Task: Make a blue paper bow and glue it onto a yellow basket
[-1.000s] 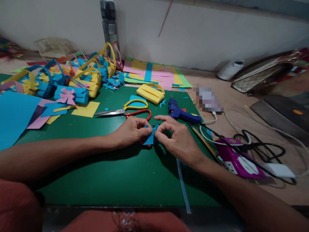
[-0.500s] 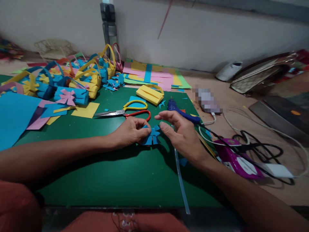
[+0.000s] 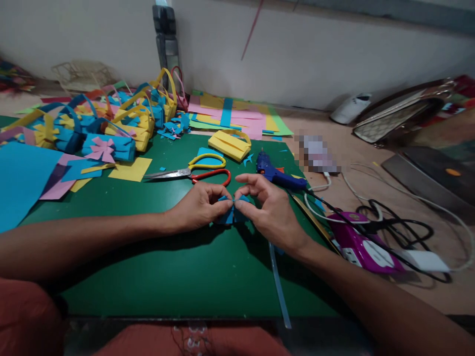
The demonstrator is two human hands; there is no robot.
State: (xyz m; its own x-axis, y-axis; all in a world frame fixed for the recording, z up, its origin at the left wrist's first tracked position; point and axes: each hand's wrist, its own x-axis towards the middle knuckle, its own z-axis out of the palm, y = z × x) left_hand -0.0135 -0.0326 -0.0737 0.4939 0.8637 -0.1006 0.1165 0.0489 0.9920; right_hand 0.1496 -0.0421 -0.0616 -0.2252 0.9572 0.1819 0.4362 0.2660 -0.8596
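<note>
A small blue paper bow (image 3: 227, 216) is held low over the green board (image 3: 178, 277), partly covered by fingers. My left hand (image 3: 200, 205) pinches it from the left. From the right, my right hand (image 3: 272, 210) closes its thumb and fingertips on the bow's other side, so the two thumbs nearly meet. Just beyond my left hand lie scissors (image 3: 178, 173) with one yellow and one red handle. A blue glue gun (image 3: 278, 174) rests past my right hand, and a clear glue stick (image 3: 277, 284) lies on the board below that hand.
Small paper bags with bows (image 3: 109, 147) crowd the left back. A plain yellow paper bag (image 3: 230, 144) sits behind the scissors. Coloured sheets (image 3: 245, 116) lie at the back. A magenta power strip (image 3: 365, 247), cables and a blurred-out device (image 3: 319, 153) occupy the right side.
My right hand has moved slightly left and down, and its fingertips have closed on the blue bow. My left hand keeps its pinch, almost unmoved.
</note>
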